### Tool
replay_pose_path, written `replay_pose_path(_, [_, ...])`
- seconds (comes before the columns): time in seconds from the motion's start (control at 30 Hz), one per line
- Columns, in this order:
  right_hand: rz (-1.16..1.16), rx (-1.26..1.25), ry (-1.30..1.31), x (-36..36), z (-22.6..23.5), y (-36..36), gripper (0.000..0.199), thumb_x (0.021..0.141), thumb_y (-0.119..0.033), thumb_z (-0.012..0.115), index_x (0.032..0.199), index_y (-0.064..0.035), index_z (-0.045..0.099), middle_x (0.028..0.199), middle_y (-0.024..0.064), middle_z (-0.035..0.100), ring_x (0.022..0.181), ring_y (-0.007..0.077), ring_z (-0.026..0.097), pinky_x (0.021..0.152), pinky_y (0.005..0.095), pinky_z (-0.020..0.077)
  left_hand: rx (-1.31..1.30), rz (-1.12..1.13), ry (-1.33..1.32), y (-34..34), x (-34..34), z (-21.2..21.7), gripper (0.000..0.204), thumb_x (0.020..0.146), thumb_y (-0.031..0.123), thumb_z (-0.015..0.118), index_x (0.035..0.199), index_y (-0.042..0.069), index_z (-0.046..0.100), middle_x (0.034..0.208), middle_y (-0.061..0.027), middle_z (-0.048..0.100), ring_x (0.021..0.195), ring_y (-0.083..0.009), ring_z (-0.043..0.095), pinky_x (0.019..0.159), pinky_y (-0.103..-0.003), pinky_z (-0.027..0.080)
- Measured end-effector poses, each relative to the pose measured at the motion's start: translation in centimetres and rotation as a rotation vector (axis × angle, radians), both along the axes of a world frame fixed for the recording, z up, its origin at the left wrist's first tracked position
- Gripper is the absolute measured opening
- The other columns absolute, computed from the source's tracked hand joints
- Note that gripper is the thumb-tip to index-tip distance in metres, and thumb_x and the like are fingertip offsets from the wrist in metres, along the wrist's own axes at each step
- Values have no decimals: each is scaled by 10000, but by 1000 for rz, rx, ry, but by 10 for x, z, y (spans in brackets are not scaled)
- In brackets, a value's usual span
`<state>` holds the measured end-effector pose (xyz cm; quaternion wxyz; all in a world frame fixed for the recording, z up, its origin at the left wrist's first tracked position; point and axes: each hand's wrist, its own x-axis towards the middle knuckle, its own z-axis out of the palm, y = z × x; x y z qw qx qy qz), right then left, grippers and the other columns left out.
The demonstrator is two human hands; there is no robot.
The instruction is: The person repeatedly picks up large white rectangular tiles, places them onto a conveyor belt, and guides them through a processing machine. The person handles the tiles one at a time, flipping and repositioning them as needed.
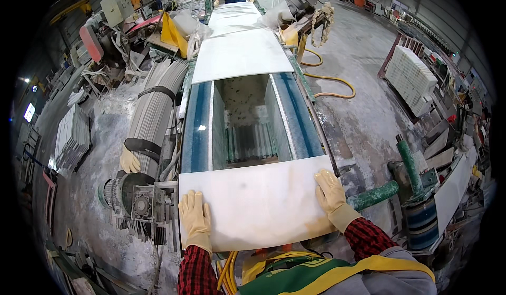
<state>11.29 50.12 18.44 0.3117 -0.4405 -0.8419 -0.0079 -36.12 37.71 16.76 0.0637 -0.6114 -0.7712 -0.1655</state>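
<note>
Across the conveyor's [198, 144] near end, your white slab [258, 200] spans both blue belts [301, 126], presumably so each side is borne. Your left hand [195, 216] and right hand [332, 194] lie near its opposite side edges, fingers extended flat (likely for balance). Ahead, uncovered belt leaves room before the next slab [240, 55].

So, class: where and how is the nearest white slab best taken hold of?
Probably take the white slab by its left and right edges, coming in from both sides. It is broad and lies flat, with no handle visible, so a spread hold should balance it better. The left grip and right grip rest on it near those edges.
</note>
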Motion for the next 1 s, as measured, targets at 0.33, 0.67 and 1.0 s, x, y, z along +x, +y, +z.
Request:
replay_pose_path(0.33, [0, 20, 16, -1, 3, -5, 400, 901, -55, 682, 1298, -8, 678, 1302, 266, 680, 1234, 477, 632, 1105, 540, 499, -44, 12, -20, -5, 4, 6, 479, 1030, 248, 623, 1480, 86, 579, 1599, -205, 524, 1485, -453, 438, 1259, -571, 295])
replay_pose_path(0.67, [-11, -2, 25, -2, 10, -9, 384, 894, -52, 674, 1277, -21, 677, 1282, 249, 679, 1216, 464, 634, 1084, 525, 507, 15, -14, 19, -7, 1, 0, 485, 1005, 257, 645, 1449, 67, 594, 1550, -217, 563, 1443, -461, 470, 1234, -570, 320])
replay_pose_path(1.0, [-15, -47, 11, 0, 14, -13, 369, 902, -80, 666, 1267, -31, 652, 1281, 232, 654, 1240, 447, 618, 1088, 516, 498, 22, -27, -6, -13, 4, 3, 473, 1004, 201, 643, 1456, 72, 593, 1569, -219, 543, 1438, -475, 468, 1229, -583, 322])
